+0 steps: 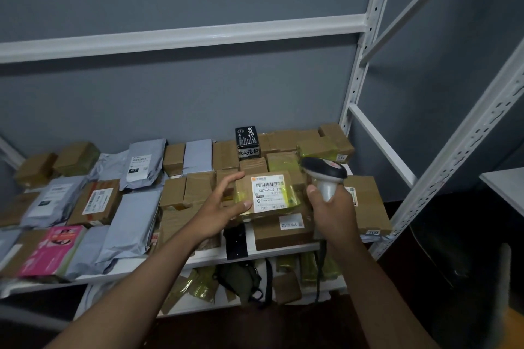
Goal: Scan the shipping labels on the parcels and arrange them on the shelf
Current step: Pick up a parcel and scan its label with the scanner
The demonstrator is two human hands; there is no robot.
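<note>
A brown cardboard parcel (243,187) wrapped in yellow tape lies on top of other boxes on the white shelf (283,253), its white shipping label (268,193) facing up. My left hand (218,210) is spread at the parcel's left edge, thumb touching its lower left corner and fingers straight near its top left. My right hand (331,212) grips the handle of a grey and black barcode scanner (323,171). The scanner's head sits just right of the label.
Brown boxes, grey poly mailers (133,221), a pink packet (54,249) and a black printed box (247,143) cover the shelf. A green bag (241,278) and taped parcels lie on the lower level. White uprights (357,88) frame the right side; a white tabletop (504,181) stands beyond.
</note>
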